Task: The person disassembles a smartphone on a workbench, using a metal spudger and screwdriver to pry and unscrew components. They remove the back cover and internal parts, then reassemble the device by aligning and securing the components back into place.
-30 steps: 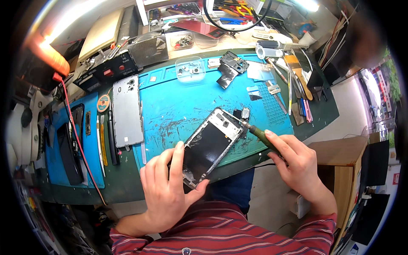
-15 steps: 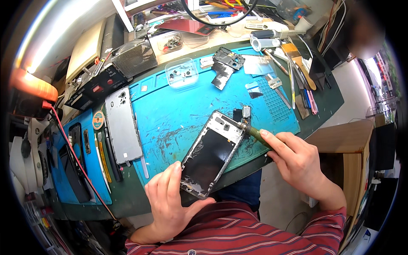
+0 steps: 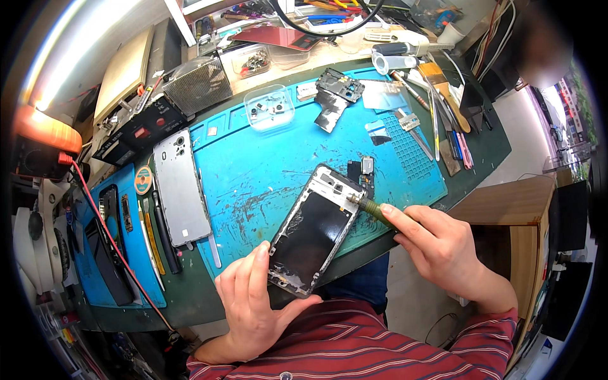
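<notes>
A stripped phone frame (image 3: 307,234) lies tilted at the near edge of the blue mat, its inside facing up. Black covers its middle, and silver metal shows at the top and along the rims. My left hand (image 3: 250,301) grips its lower end, fingers along the left edge and thumb at the bottom corner. In my right hand (image 3: 437,244) is a tool with a green handle (image 3: 378,211) and a metal tip, which rests on the frame's upper right part. A small circuit board (image 3: 366,172) with a silver block sits just beyond the frame's top right corner.
A blue work mat (image 3: 253,171) covers the bench. A grey phone back (image 3: 182,190) lies at left near tweezers and pens. A clear tray (image 3: 270,109) of small parts and a black phone part (image 3: 339,88) stand farther back. Brushes (image 3: 449,101) and blades lie at right.
The green-handled tool's tip has moved left and slightly down, from the frame's top right edge onto its metal part. My left hand and the frame stay nearly the same.
</notes>
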Tool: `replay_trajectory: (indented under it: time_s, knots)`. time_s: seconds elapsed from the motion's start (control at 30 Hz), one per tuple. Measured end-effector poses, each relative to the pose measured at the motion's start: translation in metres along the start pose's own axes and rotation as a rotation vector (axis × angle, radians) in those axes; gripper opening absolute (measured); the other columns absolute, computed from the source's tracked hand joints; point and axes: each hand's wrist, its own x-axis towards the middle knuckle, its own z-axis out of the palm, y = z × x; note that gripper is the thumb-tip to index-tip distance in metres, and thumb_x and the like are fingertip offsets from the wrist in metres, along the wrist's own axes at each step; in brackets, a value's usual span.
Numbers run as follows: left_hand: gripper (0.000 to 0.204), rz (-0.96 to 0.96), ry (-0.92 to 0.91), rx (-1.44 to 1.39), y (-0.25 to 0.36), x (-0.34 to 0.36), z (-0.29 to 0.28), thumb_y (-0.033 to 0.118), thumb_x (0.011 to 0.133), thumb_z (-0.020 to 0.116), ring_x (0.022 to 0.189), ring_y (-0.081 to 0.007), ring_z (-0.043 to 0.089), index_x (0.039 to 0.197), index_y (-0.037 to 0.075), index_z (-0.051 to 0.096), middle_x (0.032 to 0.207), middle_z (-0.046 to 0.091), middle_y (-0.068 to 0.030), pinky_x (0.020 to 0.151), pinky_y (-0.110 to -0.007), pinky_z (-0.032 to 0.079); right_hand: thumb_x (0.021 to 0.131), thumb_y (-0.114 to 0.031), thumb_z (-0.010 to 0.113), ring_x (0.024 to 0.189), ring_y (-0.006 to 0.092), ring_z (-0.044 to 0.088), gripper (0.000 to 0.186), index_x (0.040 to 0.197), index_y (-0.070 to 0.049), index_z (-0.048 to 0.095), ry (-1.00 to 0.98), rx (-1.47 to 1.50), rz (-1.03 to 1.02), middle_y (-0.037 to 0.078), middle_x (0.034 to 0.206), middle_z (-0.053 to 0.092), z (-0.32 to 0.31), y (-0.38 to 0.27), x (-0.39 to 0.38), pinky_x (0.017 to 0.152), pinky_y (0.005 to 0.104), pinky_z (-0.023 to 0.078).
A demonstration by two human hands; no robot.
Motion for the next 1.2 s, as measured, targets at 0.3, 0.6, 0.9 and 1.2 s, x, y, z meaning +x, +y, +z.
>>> replay_trajectory:
  time_s: [0.3,0.6,0.9,1.2]
  knots:
    - [0.125,-0.006,-0.015,-0.003,0.0002,-0.0012,-0.0006,0.044,0.066,0.099,0.123,-0.0350,0.052,0.161,-0.006,0.034,0.148,0.060,-0.0192,0.107,-0.048,0.041,0.084,-0.003,0.076,0.071,0.0191,0.062,0.062,0.144,-0.017,0.069,-0.020,0.007,-0.024,0.003,0.095,0.062,-0.0022,-0.0047,-0.0013,0.058,0.0340,0.053]
    - [0.125,-0.006,-0.005,0.008,0.0004,-0.0017,-0.0009,0.046,0.067,0.098,0.123,-0.0347,0.052,0.161,-0.006,0.035,0.146,0.061,-0.0192,0.106,-0.048,0.041,0.083,-0.001,0.075,0.071,0.0189,0.062,0.063,0.143,-0.016,0.069,-0.013,0.010,-0.043,0.002,0.096,0.062,-0.0012,-0.0055,-0.0010,0.058,0.0335,0.053]
    - [0.125,-0.003,-0.004,0.004,0.0004,-0.0010,0.0001,0.046,0.067,0.098,0.123,-0.0341,0.053,0.160,-0.007,0.035,0.145,0.062,-0.0194,0.106,-0.047,0.040,0.081,-0.001,0.073,0.070,0.0178,0.061,0.064,0.143,-0.017,0.069,-0.014,-0.033,-0.037,0.002,0.097,0.063,-0.0030,-0.0084,-0.0039,0.057,0.0325,0.053]
    - [0.125,-0.008,-0.010,0.021,0.0008,-0.0007,-0.0005,0.049,0.068,0.097,0.123,-0.0336,0.053,0.160,-0.006,0.035,0.145,0.062,-0.0192,0.106,-0.047,0.040,0.082,-0.001,0.074,0.071,0.0185,0.062,0.064,0.144,-0.016,0.069,-0.017,-0.038,-0.039,0.003,0.099,0.063,-0.0022,-0.0071,-0.0041,0.058,0.0327,0.053]
